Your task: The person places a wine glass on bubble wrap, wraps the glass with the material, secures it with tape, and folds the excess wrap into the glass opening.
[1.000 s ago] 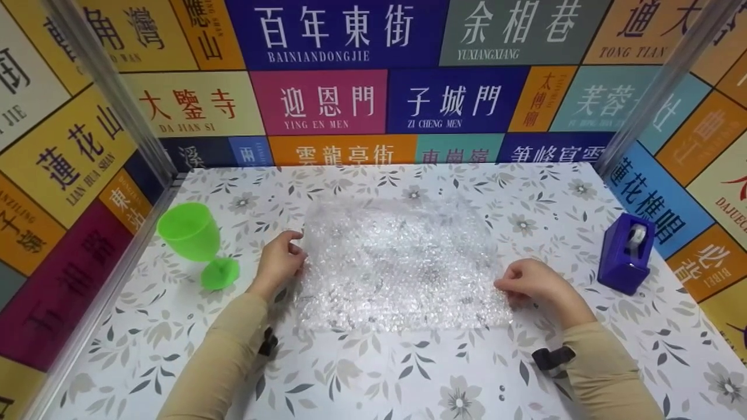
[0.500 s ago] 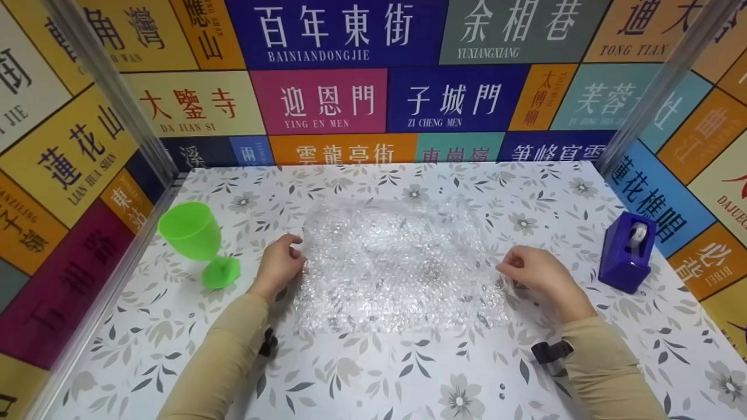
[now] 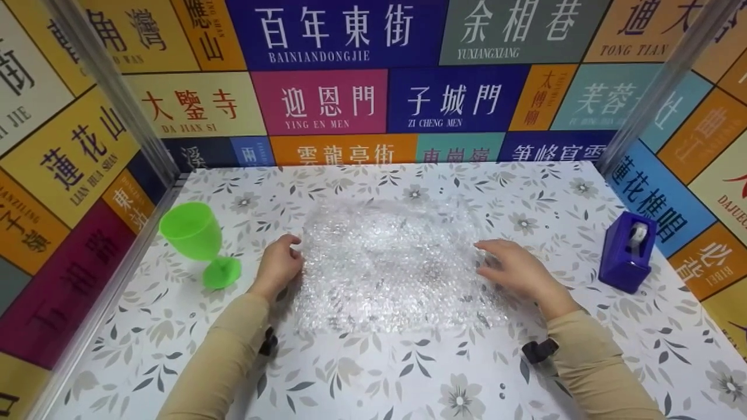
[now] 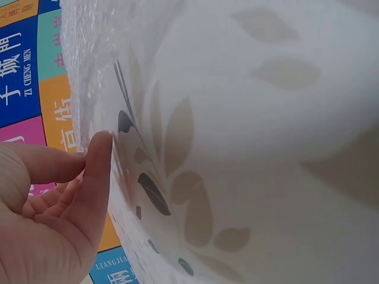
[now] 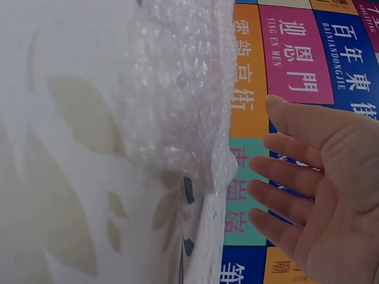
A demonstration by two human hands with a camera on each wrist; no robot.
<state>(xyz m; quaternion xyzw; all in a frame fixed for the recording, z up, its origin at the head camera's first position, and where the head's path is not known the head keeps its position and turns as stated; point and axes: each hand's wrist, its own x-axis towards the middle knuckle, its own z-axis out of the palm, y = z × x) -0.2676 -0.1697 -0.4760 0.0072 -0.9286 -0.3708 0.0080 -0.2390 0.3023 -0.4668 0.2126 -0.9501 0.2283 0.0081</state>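
Observation:
A clear sheet of bubble wrap (image 3: 397, 268) lies spread flat in the middle of the patterned table. My left hand (image 3: 279, 264) is at its left edge; in the left wrist view the thumb and a finger of the left hand (image 4: 65, 207) meet at the border of the bubble wrap (image 4: 89, 71), pinching it. Over the right edge, my right hand (image 3: 516, 271) has its thumb and fingers spread. The right wrist view shows that right hand (image 5: 331, 177) palm toward the camera, fingers apart and holding nothing, beside the bubble wrap (image 5: 183, 89).
A bright green plastic goblet (image 3: 192, 233) stands left of the sheet, near the side wall. At the right side sits a blue tape dispenser (image 3: 624, 256) with a roll in it. Colourful sign-printed panels (image 3: 327, 102) enclose the back and sides of the table (image 3: 373, 373).
My right hand has let go of the bubble wrap's right edge, spread its fingers and shifted slightly left over the sheet. My left hand has hardly moved.

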